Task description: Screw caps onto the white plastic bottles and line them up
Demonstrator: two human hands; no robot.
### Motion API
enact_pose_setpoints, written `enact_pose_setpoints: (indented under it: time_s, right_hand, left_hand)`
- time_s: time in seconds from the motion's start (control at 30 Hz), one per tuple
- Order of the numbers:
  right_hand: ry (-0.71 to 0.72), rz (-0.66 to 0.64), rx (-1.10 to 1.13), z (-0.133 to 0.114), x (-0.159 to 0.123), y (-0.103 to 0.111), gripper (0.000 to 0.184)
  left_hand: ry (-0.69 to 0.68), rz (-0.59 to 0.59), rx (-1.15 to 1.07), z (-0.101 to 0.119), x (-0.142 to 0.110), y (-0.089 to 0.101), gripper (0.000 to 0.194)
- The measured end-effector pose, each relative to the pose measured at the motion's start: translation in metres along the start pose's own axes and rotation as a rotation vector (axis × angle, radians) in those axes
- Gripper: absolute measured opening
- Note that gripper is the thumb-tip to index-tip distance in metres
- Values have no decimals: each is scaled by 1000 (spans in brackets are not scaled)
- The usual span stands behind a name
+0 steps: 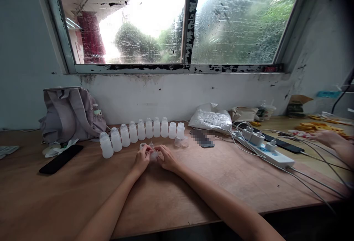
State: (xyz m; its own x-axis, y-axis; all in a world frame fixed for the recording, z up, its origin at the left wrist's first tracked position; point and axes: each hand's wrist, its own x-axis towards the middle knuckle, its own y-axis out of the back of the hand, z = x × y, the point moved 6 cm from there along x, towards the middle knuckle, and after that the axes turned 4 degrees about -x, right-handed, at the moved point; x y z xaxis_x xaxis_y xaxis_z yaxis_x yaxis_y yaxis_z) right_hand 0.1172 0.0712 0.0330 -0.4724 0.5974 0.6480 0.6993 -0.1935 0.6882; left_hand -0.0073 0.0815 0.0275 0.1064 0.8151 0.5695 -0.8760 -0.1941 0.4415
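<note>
My left hand [142, 160] and my right hand [166, 158] meet in the middle of the wooden table [83, 193]. Both are closed around a small translucent white bottle [153, 155] held between them. Just behind my fingers lie a small clear ring [142, 146] and two clear caps [181, 142]. A curved row of several translucent white bottles [138, 133] stands farther back, from the left round to the wall.
A grey backpack [70, 114] leans at the back left, with a black phone [61, 159] in front of it. A white plastic bag [210, 118] and a white power strip [265, 149] with cables sit to the right. Another person's hand [332, 139] rests at the far right.
</note>
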Motion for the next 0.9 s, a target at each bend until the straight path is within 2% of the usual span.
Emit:
enact_pose_setpoints:
  time_s: [0.07, 0.17, 0.27, 0.37, 0.47, 0.7, 0.9]
  right_hand:
    - [-8, 16, 20, -2, 0, 0, 29]
    - [-94, 84, 43, 5, 1, 0, 18]
    - [-189, 152, 47, 17, 0, 1, 12]
    - [-272, 156, 34, 26, -1, 0, 9]
    - [-325, 107, 29, 30, 0, -4, 10]
    - [-390, 35, -61, 31, 7, -12, 11]
    - [-415, 45, -103, 33, 7, -9, 13]
  left_hand:
    - [62, -34, -130, -3, -1, -5, 14]
    - [150, -1, -272, -7, -3, -8, 19]
    - [164, -18, -324, -3, -6, -12, 23]
    - [122, -109, -306, 4, -9, -18, 18]
    - [103, -140, -265, 5, -10, -20, 19]
    - [115, -121, -155, 2, -10, -15, 26]
    - [105, -121, -195, 8, -12, -16, 25]
